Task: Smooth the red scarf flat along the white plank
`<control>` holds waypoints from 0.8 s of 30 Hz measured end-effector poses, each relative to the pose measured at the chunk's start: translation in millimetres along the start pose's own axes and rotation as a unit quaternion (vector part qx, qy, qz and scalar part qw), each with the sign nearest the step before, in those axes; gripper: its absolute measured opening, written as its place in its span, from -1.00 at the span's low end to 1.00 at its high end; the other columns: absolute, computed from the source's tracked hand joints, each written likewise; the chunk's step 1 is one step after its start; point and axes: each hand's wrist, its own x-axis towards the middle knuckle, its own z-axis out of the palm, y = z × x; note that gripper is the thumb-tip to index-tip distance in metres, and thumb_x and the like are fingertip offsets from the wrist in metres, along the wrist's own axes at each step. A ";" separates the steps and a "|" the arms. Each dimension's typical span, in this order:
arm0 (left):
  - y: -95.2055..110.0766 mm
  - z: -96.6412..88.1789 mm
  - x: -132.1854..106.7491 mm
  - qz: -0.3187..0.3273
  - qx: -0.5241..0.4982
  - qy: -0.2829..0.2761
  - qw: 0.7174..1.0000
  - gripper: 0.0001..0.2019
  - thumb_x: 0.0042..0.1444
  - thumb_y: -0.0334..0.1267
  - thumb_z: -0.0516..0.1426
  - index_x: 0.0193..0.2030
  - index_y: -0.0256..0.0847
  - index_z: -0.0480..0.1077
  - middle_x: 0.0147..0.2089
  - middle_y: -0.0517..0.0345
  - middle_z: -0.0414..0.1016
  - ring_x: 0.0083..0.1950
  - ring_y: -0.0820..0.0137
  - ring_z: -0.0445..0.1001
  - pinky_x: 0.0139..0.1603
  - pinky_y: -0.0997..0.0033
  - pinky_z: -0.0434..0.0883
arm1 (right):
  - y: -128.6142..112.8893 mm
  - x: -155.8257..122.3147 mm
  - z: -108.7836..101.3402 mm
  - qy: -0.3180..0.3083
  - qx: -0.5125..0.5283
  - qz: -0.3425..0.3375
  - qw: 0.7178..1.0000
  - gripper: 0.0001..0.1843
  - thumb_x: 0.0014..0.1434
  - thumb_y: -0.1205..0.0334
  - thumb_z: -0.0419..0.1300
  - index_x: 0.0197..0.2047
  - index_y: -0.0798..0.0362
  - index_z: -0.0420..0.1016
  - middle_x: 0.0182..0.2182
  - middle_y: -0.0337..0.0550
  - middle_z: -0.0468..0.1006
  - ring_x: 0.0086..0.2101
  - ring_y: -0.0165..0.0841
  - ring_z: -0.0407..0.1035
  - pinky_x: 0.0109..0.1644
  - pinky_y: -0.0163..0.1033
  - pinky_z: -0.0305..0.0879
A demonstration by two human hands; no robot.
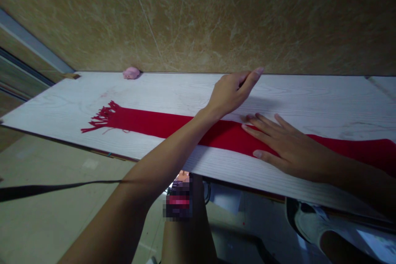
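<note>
A long red scarf (148, 122) lies stretched lengthwise along the white wood-grain table (173, 90). Its fringe (103, 117) fans out loosely at the left end, while the right end runs past my right forearm to the picture's edge. My left hand (232, 90) is raised over the table just beyond the scarf, its fingers curled in and the thumb pointing right; nothing shows in it. My left forearm crosses above the scarf and hides part of it. Flat on the scarf rests my right hand (278, 142), palm down with fingers spread.
A small pink pig figure (131, 73) stands at the table's back edge, against the brown marbled wall (201, 20). A dark strap (62, 187) stretches in from the left. Below the front edge are my legs, a blurred-out object (178, 202) and a white shoe (312, 220).
</note>
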 end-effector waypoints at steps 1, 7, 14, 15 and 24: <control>0.3 -0.1 -0.2 -0.003 0.001 0.000 1.000 -0.43 0.55 0.08 -0.08 -0.49 -0.12 0.29 -0.50 0.19 0.28 -0.39 0.37 0.30 -0.33 0.28 0.10 | 3.8 -5.8 -0.6 0.000 -0.002 -0.002 1.000 -0.27 0.53 -0.17 -0.07 0.64 -0.11 0.02 0.57 -0.02 0.01 0.51 0.05 -0.07 0.49 0.47 -0.01; 0.2 -0.1 -0.6 0.002 -0.007 0.006 1.000 -0.42 0.54 0.11 -0.07 -0.51 -0.12 0.26 -0.50 0.19 0.28 -0.40 0.37 0.29 -0.34 0.27 0.07 | 22.4 -37.0 -1.1 0.015 -0.014 -0.009 1.000 -0.23 0.53 -0.10 -0.03 0.66 -0.20 -0.19 0.58 -0.07 -0.03 0.51 0.05 -0.07 0.49 0.45 0.05; -4.1 0.9 0.2 0.014 -0.006 0.015 1.000 -0.41 0.54 0.13 -0.08 -0.52 -0.12 0.21 -0.51 0.21 0.24 -0.41 0.39 0.28 -0.36 0.28 0.06 | 25.7 -44.8 -4.2 0.002 -0.006 0.008 1.000 -0.22 0.52 -0.11 -0.02 0.66 -0.23 -0.20 0.58 -0.10 -0.04 0.51 0.05 -0.08 0.50 0.44 0.03; -4.2 0.6 0.1 0.019 -0.010 0.017 1.000 -0.41 0.54 0.14 -0.08 -0.52 -0.12 0.19 -0.52 0.22 0.23 -0.42 0.40 0.27 -0.36 0.28 0.06 | 23.7 -42.1 -6.3 0.003 -0.008 0.009 1.000 -0.21 0.52 -0.11 -0.02 0.66 -0.23 -0.23 0.58 -0.08 -0.04 0.51 0.05 -0.08 0.49 0.45 0.04; -2.2 -4.8 -1.2 0.020 -0.035 0.030 0.999 -0.40 0.47 0.24 -0.10 -0.52 -0.09 0.08 -0.55 0.25 0.15 -0.46 0.41 0.16 -0.40 0.27 0.04 | -3.1 8.0 -42.4 0.009 0.010 0.065 0.998 -0.29 0.57 -0.15 -0.18 0.63 -0.04 0.02 0.58 0.05 -0.06 0.54 0.00 -0.18 0.52 0.45 -0.11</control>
